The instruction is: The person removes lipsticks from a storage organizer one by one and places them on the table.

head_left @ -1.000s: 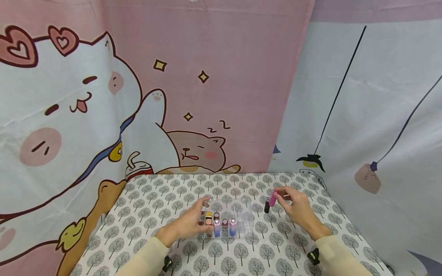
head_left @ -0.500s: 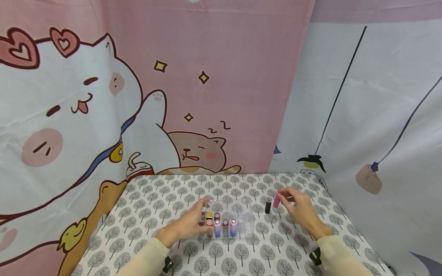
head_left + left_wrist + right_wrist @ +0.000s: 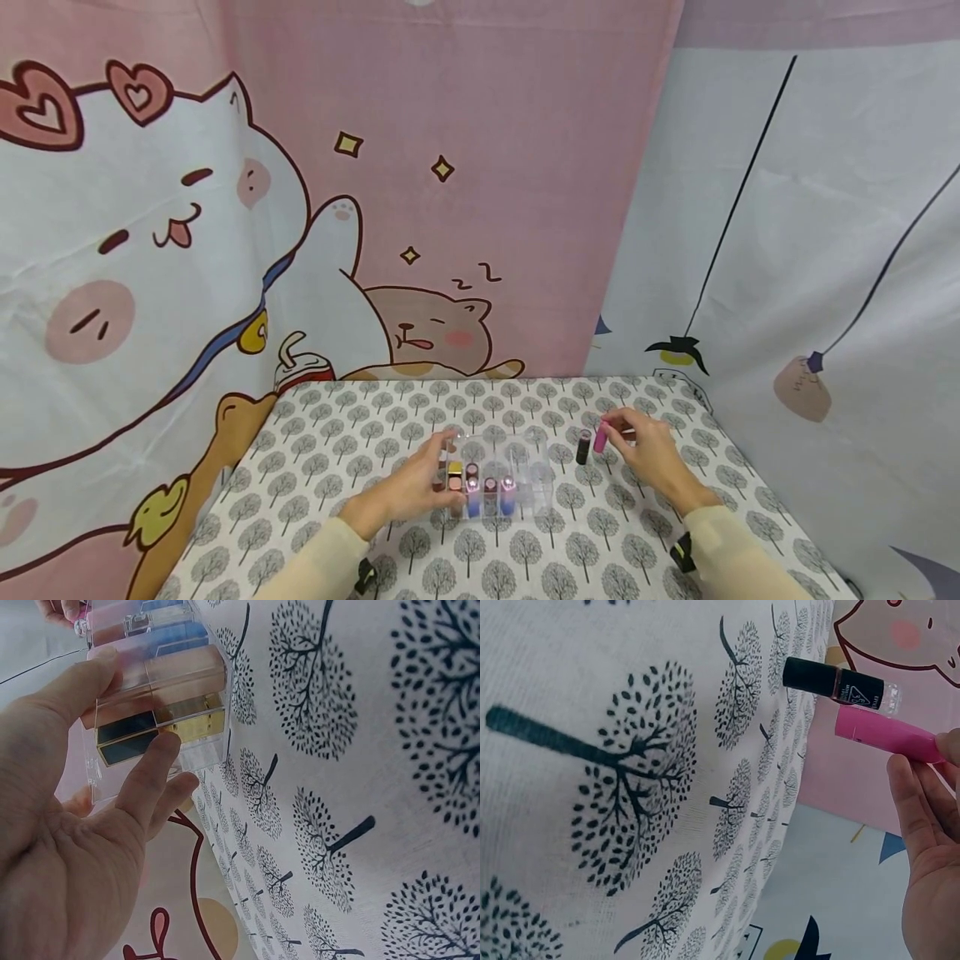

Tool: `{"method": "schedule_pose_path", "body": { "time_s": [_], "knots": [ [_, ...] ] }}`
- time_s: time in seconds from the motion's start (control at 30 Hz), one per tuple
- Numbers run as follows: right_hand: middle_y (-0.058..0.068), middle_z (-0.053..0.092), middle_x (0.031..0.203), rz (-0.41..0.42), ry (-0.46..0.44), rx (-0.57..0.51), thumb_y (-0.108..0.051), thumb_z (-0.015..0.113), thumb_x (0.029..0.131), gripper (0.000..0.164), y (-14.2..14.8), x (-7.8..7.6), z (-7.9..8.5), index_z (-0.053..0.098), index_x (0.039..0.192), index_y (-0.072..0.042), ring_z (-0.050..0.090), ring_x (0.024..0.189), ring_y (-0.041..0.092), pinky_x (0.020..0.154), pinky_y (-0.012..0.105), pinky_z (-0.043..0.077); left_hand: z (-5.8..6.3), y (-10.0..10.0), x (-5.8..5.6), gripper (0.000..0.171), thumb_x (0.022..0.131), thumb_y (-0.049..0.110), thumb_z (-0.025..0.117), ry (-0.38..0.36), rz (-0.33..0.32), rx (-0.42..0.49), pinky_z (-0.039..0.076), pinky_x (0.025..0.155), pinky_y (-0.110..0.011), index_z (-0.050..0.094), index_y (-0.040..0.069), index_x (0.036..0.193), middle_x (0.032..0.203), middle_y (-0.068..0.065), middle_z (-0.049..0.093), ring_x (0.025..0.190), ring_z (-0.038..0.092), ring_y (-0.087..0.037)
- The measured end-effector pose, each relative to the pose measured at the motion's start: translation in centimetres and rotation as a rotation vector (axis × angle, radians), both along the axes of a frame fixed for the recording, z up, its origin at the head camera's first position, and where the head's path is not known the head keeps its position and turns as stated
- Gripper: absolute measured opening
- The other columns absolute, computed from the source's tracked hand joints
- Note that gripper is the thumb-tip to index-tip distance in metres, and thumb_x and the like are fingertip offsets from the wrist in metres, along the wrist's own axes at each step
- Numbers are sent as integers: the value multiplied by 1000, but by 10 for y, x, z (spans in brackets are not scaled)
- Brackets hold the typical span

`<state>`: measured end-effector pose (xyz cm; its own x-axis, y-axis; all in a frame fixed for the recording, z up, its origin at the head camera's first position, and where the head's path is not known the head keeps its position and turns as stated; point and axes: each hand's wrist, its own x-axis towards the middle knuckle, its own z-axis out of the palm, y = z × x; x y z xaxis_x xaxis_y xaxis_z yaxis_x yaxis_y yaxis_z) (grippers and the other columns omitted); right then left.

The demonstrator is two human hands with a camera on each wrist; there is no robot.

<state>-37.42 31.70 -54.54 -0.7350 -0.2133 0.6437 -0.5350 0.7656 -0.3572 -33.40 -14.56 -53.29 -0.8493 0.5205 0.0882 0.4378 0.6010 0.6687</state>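
Observation:
My left hand (image 3: 408, 483) grips the left end of a clear acrylic lipstick organizer (image 3: 531, 475), thumb at the near side and fingers behind. In the left wrist view a black and gold lipstick (image 3: 129, 739) shows through the wall near the fingers. Several lipsticks stand in its left compartments, including pink-to-blue ones (image 3: 507, 497). My right hand (image 3: 643, 446) pinches the top of a bright pink lipstick tube (image 3: 885, 735), held upright at the table. Just left of it a black lipstick (image 3: 582, 448) with a clear end stands upright, right of the organizer.
A tree-patterned cloth (image 3: 525, 546) covers the table. Behind it hangs a pink cartoon curtain (image 3: 525, 208), and a white printed one (image 3: 862, 250) hangs along the right. Compartments at the organizer's right hold no lipsticks.
My right hand has shifted slightly right with the pink lipstick tube, opening a small gap beside the black lipstick. Over the last half second little has moved. The left hand keeps its hold.

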Motion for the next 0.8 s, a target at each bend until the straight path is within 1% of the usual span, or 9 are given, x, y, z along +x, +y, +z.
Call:
{"method": "schedule_pose_path", "body": {
  "time_s": [0.2,0.33,0.5,0.57,0.63,0.8],
  "knots": [
    [-1,86,100,-19,-45,5,-6,85,106,15,0,-4,-3,82,120,-9,83,91,18,83,37,76,0,0,0,114,100,39,93,15,7,-18,63,122,-61,21,16,184,174,-24,52,142,70,-38],
    [-1,86,100,-13,-64,1,-6,85,107,13,2,-3,-6,82,119,-7,82,90,17,83,37,75,-2,0,1,114,100,41,93,12,10,-19,63,123,-60,21,16,184,173,-24,53,142,70,-37],
    [0,86,99,-15,-74,-10,-5,85,106,12,3,-3,-8,83,118,-5,83,90,17,82,36,75,-3,0,1,115,99,42,93,3,12,-20,67,116,-55,20,17,185,175,-24,52,131,74,-30],
    [0,86,99,-11,-73,-13,-4,85,106,12,3,-4,-9,83,118,-6,83,89,18,82,35,75,-3,0,1,115,99,42,93,3,14,-18,68,115,-55,20,18,185,176,-24,51,129,75,-29],
    [2,86,98,-6,-70,-13,-3,86,105,13,3,-5,-10,82,117,-6,83,88,18,81,34,75,-3,-1,1,115,99,42,93,5,16,-18,66,118,-57,20,18,185,176,-24,51,131,74,-31],
    [2,85,98,-3,-88,-14,-1,86,103,14,3,-7,-15,82,116,-4,83,87,18,80,35,76,-2,-1,2,116,98,41,94,4,23,-17,58,128,-65,21,18,185,176,-24,52,146,68,-41]
  ]
}}
